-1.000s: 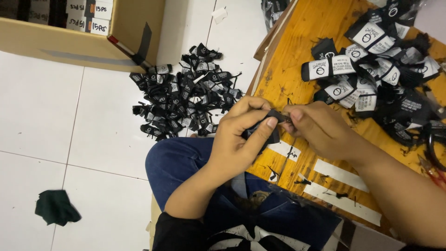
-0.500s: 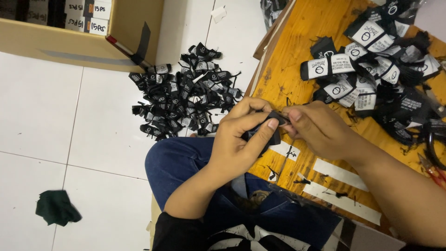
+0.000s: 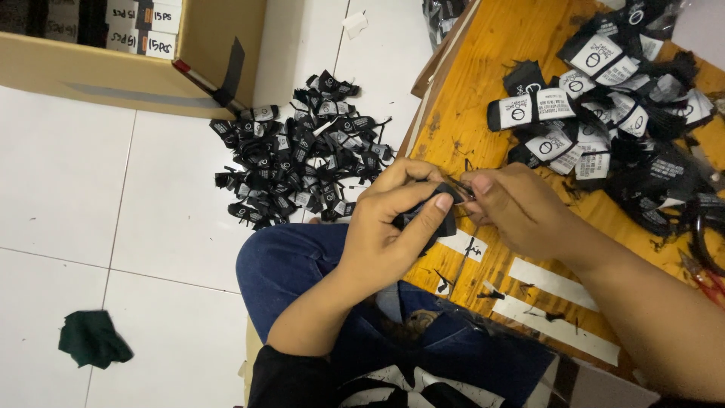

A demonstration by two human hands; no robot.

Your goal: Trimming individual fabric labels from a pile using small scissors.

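Little changed from half a second back: both hands in the same spot over the near edge of the wooden board (image 3: 483,91), only the small black label (image 3: 432,221) turned a touch between the fingers. Left hand (image 3: 393,227) closed on the label, thumb pressed across its top, fingers curled behind. Right hand (image 3: 521,208) pinched at the label's upper end, fingertips together on something thin there; too small to tell whether thread or tag.

Label mostly covered by the left thumb and palm, its shape hard to read. Right forearm cut off at the picture's lower right edge. Cardboard box (image 3: 219,38) cut off at the top, contents only partly shown. Red-handled tool (image 3: 706,281) at the right border, half out of view, beside a dark loop not clear enough to name. Tangle of labels on the board (image 3: 627,98) too overlapped to count, running out of the top right corner; one rolled bundle (image 3: 532,108) standing clear at its left.

Counted: two hands, one label held, one box, one heap of black labels on the floor tiles (image 3: 302,155) with far too many pieces to number, three white paper strips (image 3: 555,285) on the board, one dark green scrap of cloth (image 3: 94,338) lying alone at lower left, one blue-trousered knee (image 3: 291,264) beneath the hands.
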